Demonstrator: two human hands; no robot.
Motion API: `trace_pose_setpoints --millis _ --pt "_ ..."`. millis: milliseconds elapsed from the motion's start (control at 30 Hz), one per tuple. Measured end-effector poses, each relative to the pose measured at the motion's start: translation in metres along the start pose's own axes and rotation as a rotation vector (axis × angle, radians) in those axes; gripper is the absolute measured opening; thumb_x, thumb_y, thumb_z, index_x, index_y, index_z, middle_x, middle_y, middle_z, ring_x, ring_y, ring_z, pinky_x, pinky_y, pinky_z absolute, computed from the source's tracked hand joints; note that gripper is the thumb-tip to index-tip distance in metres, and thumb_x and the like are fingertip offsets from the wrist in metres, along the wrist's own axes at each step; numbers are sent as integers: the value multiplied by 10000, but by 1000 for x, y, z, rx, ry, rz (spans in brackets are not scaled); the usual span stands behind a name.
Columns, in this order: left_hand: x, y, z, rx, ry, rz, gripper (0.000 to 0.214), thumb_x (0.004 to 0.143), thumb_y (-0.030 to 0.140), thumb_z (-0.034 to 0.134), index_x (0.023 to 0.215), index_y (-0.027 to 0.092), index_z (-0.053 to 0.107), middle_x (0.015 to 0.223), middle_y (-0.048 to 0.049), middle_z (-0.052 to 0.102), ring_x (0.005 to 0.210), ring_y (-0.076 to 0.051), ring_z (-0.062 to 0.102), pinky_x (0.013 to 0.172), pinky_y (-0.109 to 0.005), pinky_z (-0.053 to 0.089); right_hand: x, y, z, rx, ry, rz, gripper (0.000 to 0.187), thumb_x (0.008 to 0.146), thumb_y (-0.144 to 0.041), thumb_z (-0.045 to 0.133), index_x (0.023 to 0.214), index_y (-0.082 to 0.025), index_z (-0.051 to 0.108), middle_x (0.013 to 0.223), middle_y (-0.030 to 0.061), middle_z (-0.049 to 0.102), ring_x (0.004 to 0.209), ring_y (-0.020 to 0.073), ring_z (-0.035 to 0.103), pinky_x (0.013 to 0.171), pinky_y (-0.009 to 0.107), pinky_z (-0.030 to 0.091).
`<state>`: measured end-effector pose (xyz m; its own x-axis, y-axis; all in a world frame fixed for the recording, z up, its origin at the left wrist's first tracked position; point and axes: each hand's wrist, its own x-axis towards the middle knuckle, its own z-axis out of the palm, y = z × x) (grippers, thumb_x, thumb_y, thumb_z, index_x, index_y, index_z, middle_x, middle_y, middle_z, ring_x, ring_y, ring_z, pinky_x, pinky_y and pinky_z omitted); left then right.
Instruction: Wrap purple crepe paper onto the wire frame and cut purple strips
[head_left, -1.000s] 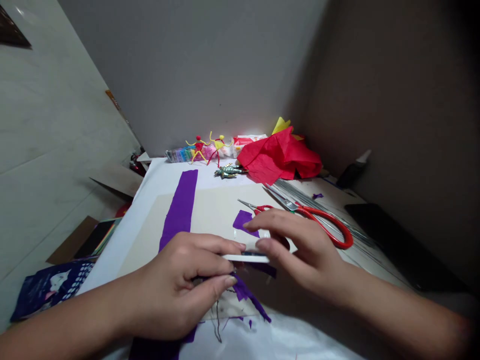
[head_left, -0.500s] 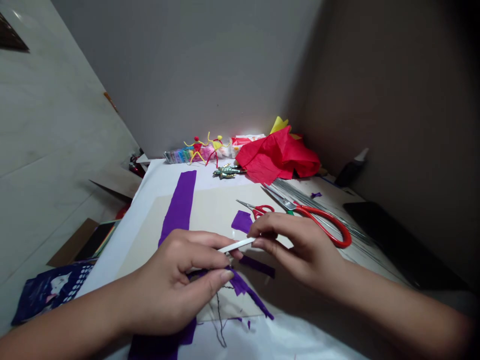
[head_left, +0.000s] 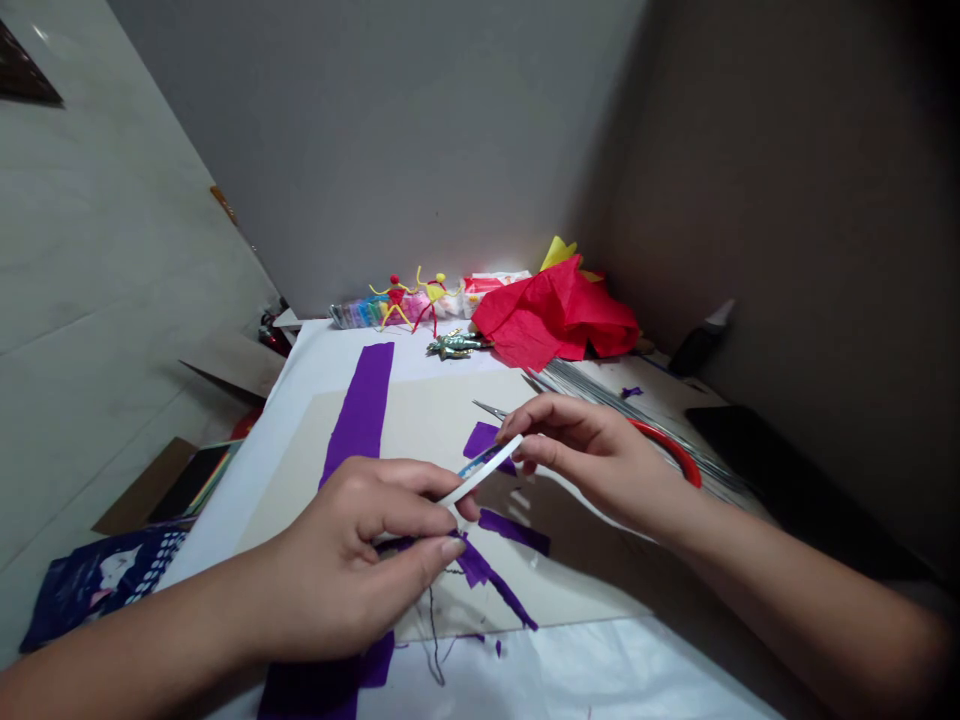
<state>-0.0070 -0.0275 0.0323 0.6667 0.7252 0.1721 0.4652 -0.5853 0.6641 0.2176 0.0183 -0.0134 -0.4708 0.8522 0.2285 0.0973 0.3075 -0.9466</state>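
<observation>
My left hand (head_left: 375,550) is closed around a wire figure with purple crepe paper (head_left: 504,590) wound on it; bare dark twisted wire (head_left: 435,630) hangs below. Between its fingers is also a thin white roll of tape (head_left: 491,470), seen edge-on and tilted up to the right, with a blue printed patch. The thumb and fingertips of my right hand (head_left: 570,440) are closed at the roll's upper end. Beneath the hands lie a short purple strip (head_left: 514,531) and a small purple piece (head_left: 480,438). Small scissors (head_left: 489,409) are mostly hidden behind my right hand.
Large red-handled scissors (head_left: 667,446) lie beside a bundle of wires (head_left: 600,390). Red crepe paper (head_left: 555,310), two red-and-yellow wire figures (head_left: 433,290) and a green shiny figure (head_left: 454,345) sit at the back. A long purple strip (head_left: 364,400) lies left on the board (head_left: 292,470).
The roll of tape has tilted up more steeply, showing its blue patch. My right hand has risen slightly and now covers more of both scissors. The hanging wire has shifted a little left.
</observation>
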Motion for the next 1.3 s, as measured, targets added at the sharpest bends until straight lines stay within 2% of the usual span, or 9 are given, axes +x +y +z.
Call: trace_pose_setpoints --millis 133,267,500,600,700,800,1033,1167,1300 --pt "2 0 6 17 -3 18 219 811 92 510 845 165 714 878 -59 664 744 -136 629 665 -209 486 -9 -6 9 -312 30 -211 237 846 -169 544 1078 -204 581 988 50 629 814 136 573 688 252 468" --pt "1 2 8 51 -22 18 219 813 107 504 813 168 715 808 -50 658 692 -128 623 640 -198 485 -15 -11 17 -391 -110 -505 289 833 -85 525 1105 -171 573 987 76 642 882 152 571 769 273 458" --pt "0 4 2 33 -35 -9 232 815 119 509 884 197 716 961 -50 665 805 -147 634 714 -215 492 -6 -12 6 -88 -75 -71 106 878 -164 483 926 -174 576 921 51 611 832 143 568 741 272 461" --pt "0 4 -1 -23 -74 -22 235 805 93 508 861 185 717 984 -45 656 796 -139 629 714 -217 489 -3 -7 2 122 -104 3 82 866 -184 509 930 -168 556 952 50 580 851 145 558 742 277 465" --pt "0 3 -2 -55 -82 -37 236 801 80 510 857 172 720 1007 -45 645 806 -133 626 725 -213 484 -3 -3 1 205 -120 -8 85 856 -205 526 926 -167 553 934 42 565 830 140 556 743 284 471" --pt "0 4 -1 -47 -49 -46 231 804 88 517 865 172 723 1009 -49 645 814 -132 626 727 -208 481 -6 -6 3 39 -75 -35 130 845 -226 544 963 -174 560 943 55 587 795 143 562 687 271 480" --pt "2 6 3 -35 -97 -45 232 806 80 499 780 143 721 912 -43 646 779 -113 616 713 -182 470 -13 -12 17 -385 -10 -503 283 814 -79 548 1070 -190 595 978 64 635 946 161 574 816 290 483" --pt "2 7 4 -38 -80 -34 217 808 75 508 783 142 713 928 -36 642 807 -104 610 728 -161 457 -18 -10 26 -389 151 -405 366 830 -81 500 1165 -217 561 1146 100 494 1025 186 518 826 338 490" --pt "3 9 5 -56 -107 -41 209 815 83 508 735 132 695 879 -33 622 780 -97 597 695 -161 449 -25 -16 35 -378 260 -402 439 762 -113 581 1192 -188 530 1009 91 437 916 193 493 767 363 492"
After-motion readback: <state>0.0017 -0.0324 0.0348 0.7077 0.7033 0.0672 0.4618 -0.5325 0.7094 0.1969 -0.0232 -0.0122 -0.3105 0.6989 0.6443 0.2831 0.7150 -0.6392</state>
